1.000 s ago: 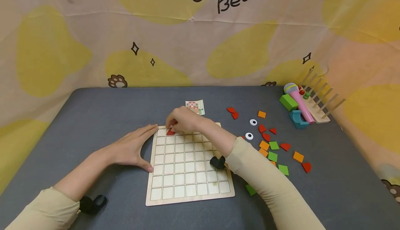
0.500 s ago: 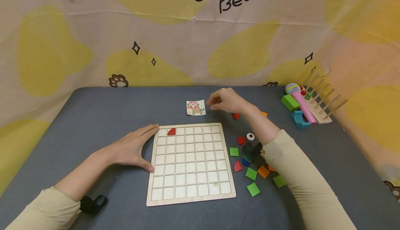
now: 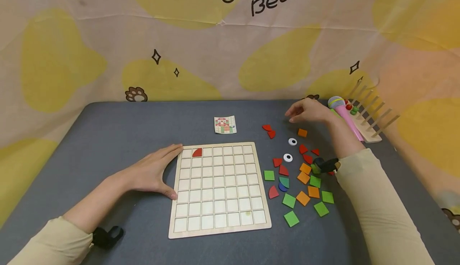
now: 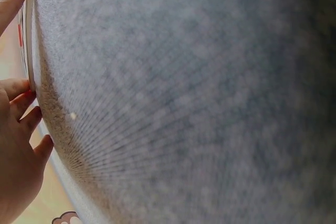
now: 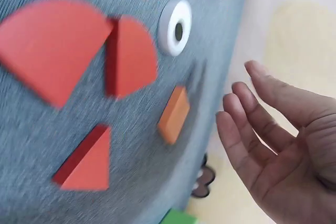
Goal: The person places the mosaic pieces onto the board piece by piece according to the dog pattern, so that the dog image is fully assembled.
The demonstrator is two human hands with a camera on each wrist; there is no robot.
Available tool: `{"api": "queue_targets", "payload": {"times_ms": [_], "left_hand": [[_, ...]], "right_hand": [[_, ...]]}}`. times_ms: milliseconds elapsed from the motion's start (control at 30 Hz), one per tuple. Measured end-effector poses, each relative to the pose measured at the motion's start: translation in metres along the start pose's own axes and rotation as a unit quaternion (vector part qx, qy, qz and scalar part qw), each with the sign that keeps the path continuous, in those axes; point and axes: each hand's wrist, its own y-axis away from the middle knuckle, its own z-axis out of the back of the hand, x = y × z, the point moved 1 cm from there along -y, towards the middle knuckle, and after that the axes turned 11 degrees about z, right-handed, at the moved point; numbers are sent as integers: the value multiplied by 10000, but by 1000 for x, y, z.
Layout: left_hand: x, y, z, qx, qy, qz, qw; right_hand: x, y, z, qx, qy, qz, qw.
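Note:
My left hand rests along the left edge of a wooden grid board, fingers at its top left corner and thumb on the lower left side. In the board's top row, second square from the left, lies a red quarter-circle tile. My right hand hovers over the back right of the table, its fingers loosely bent and nothing between them. Closest below it is an orange square tile. The right wrist view shows the bare palm side of the hand beside that orange tile and a white eye disc.
Right of the board lie scattered green tiles, orange tiles, red pieces and two eye discs. A small pattern card lies behind the board. At the far right are a pink toy microphone and a pegged wooden stand.
My right hand has let go of the red quarter-circle tile in the board's top row and swung right, past the card, to the back right. The left hand has stayed on the board.

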Motion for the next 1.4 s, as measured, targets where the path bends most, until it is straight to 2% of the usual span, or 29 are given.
{"api": "queue_targets", "payload": {"times_ms": [233, 433, 633, 733, 833, 967, 1400], "left_hand": [[0, 0, -1, -13, -2, -37, 10000], [-1, 1, 1, -14, -1, -30, 10000], [-1, 1, 1, -13, 9, -20, 10000], [-1, 1, 1, -10, 21, -20, 10000], [-1, 1, 1, -2, 37, -18, 10000], [-1, 1, 2, 6, 52, -31, 10000], [-1, 1, 2, -48, 93, -114, 9999]], "right_hand": [[-23, 12, 1, 714, -530, -289, 9956], [-29, 16, 1, 974, -750, -570, 9908], [-34, 19, 2, 1145, -999, -127, 9883], [-37, 18, -1, 1095, -883, -130, 9900], [-36, 16, -4, 940, -610, -458, 9926], [-32, 14, -6, 802, -265, -624, 9945], [-22, 14, -5, 826, 411, -578, 9941]]}}
